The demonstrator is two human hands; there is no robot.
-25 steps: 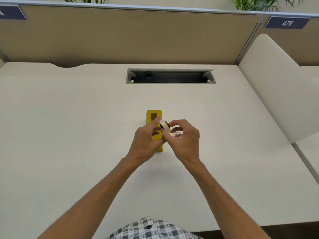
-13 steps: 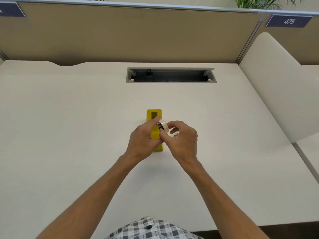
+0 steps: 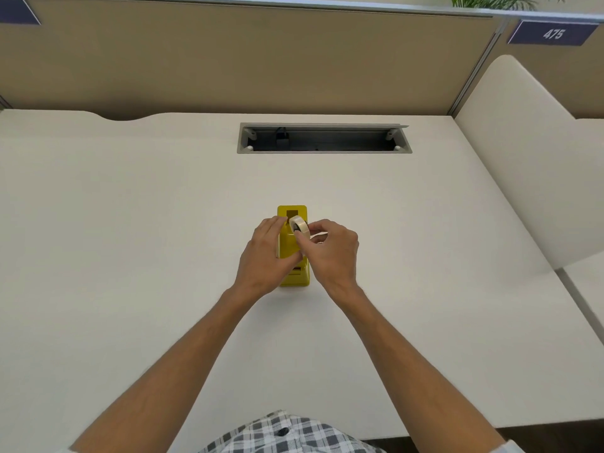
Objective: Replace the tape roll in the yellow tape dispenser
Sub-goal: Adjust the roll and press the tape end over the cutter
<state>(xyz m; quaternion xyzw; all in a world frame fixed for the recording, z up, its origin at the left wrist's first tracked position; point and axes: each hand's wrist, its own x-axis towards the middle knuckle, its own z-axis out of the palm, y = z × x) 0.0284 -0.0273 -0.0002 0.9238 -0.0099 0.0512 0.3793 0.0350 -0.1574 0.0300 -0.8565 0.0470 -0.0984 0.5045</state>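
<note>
Yellow tape dispenser (image 3: 292,243) stands mid-desk, steadied by the left hand (image 3: 261,256) clasped on its flank. Right hand (image 3: 330,248) pinches a pale, translucent tape roll (image 3: 299,225) with a dark core, poised over the dispenser's top. Risk: a tilted roll may jam or slip, or the dispenser may shift if the bracing hand slackens.

A pale desk (image 3: 130,256) meets a tan partition (image 3: 228,67) at the back. An open grey cable tray (image 3: 323,138) is sunk into the desk, and a plaque (image 3: 552,33) reads 475.
</note>
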